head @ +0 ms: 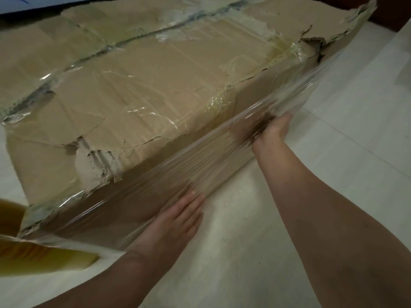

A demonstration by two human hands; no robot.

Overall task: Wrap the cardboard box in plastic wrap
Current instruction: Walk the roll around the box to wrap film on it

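A large, flat, torn cardboard box (155,85) with old tape strips lies on the pale floor. Clear plastic wrap (211,152) runs along its near side, from the lower left corner up to the right corner. My left hand (175,221) lies flat with straight fingers against the wrap on the box's side, low down. Farther right, my right hand (271,130) is at the wrap's upper edge; its fingers go behind the film and show blurred through it, seemingly gripping the film.
Pale tiled floor (333,152) surrounds the box, with open floor to the right and near me. A yellowish blurred object (33,258) sits at the lower left by the box corner. A dark edge (391,10) runs along the top right.
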